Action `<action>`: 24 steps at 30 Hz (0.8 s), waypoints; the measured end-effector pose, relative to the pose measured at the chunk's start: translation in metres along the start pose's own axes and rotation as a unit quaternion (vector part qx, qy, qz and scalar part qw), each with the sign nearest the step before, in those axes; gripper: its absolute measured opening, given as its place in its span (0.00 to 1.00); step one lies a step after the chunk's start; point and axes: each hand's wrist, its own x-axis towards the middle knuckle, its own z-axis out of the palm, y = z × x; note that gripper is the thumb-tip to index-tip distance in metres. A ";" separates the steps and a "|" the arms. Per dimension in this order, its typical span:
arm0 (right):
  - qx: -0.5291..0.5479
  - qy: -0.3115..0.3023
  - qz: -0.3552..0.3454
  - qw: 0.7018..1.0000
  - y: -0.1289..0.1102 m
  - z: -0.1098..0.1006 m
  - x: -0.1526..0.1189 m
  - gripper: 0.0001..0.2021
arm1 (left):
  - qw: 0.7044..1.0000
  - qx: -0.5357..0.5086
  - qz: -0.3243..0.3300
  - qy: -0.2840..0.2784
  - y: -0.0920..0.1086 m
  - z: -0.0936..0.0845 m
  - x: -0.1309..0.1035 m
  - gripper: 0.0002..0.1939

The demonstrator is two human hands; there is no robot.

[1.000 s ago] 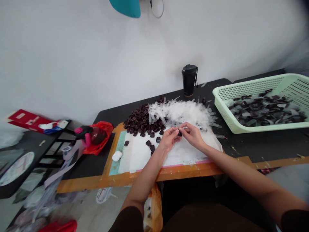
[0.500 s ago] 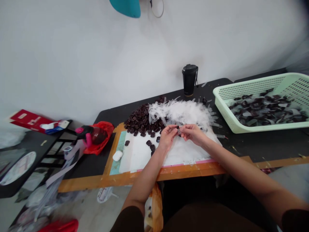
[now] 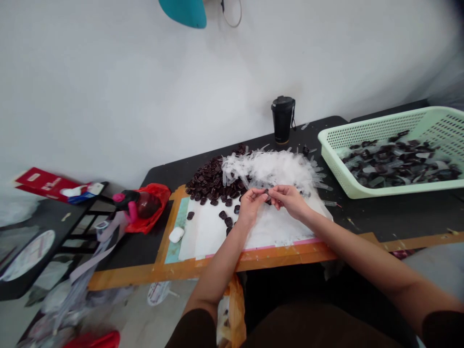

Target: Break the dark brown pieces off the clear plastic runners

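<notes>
My left hand [image 3: 251,205] and my right hand [image 3: 287,199] meet over the white sheet [image 3: 210,237], fingertips pinched together on one small dark brown piece [image 3: 267,192]. Fingers cover most of that piece. Just beyond my hands lies a heap of clear-white plastic strips [image 3: 275,166]. To its left is a pile of dark brown, rounded-square pieces [image 3: 210,179]. A few loose dark pieces [image 3: 228,222] rest on the sheet beside my left hand.
A pale green basket [image 3: 335,166] at the right holds dark pieces and clear strips. Behind the heap stands a black lidded cup [image 3: 282,120]. A white rounded case [image 3: 176,235] sits left of the sheet. A bottle [image 3: 147,205] lies on a red bag [image 3: 159,222] farther left.
My hands stay at nearly the same spot. The fingertips of both hands have drawn closer around the dark piece, and the view has shifted slightly.
</notes>
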 end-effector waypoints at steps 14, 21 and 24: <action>0.031 -0.028 -0.023 0.999 0.007 -0.005 0.003 0.14 | 0.984 0.114 0.131 -0.046 -0.002 -0.003 -0.001 0.10; -0.022 0.021 -0.071 0.997 0.007 -0.002 0.002 0.17 | 0.983 0.136 0.114 -0.036 0.002 -0.003 -0.003 0.10; -0.061 0.033 -0.100 0.993 0.007 0.000 0.001 0.17 | 0.978 0.170 0.115 -0.028 0.002 -0.004 -0.003 0.10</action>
